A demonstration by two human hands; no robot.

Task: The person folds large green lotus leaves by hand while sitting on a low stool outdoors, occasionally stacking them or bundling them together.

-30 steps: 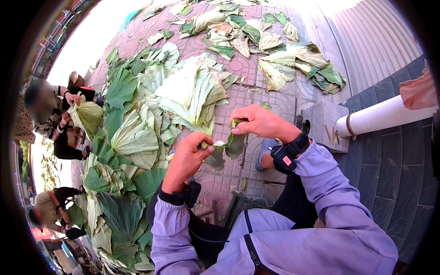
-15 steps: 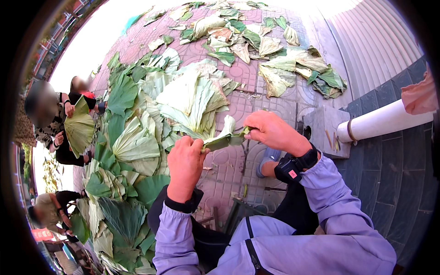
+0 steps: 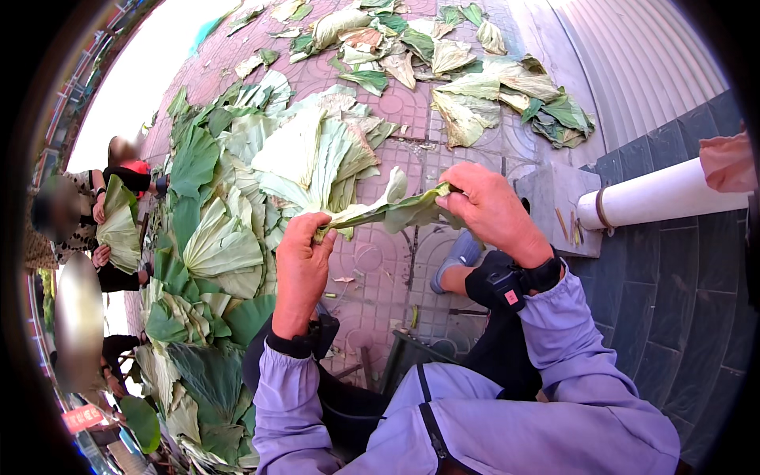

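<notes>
Between my hands a green lotus leaf [image 3: 389,207] is stretched out, its edge folded into a narrow strip. My left hand [image 3: 304,257] pinches its left end with thumb and fingers. At the other end my right hand [image 3: 491,202] grips a bunched edge near the fingertips. The leaf hangs in the air over the paving, a pale flap standing up at its middle. Just beyond and to the left lies a large heap of lotus leaves [image 3: 226,245], some dark green, some pale and fanned out.
More wilted leaves [image 3: 467,103] are scattered at the far side. A white pipe [image 3: 673,198] and a stone block [image 3: 558,210] stand at my right by dark tiles. At the left, a co-worker [image 3: 79,206] holds a leaf [image 3: 120,226]. A dark stool [image 3: 412,356] is between my legs.
My hands have moved apart, the left one leftward and up, the right one slightly right and up. The leaf between them is now pulled out longer.
</notes>
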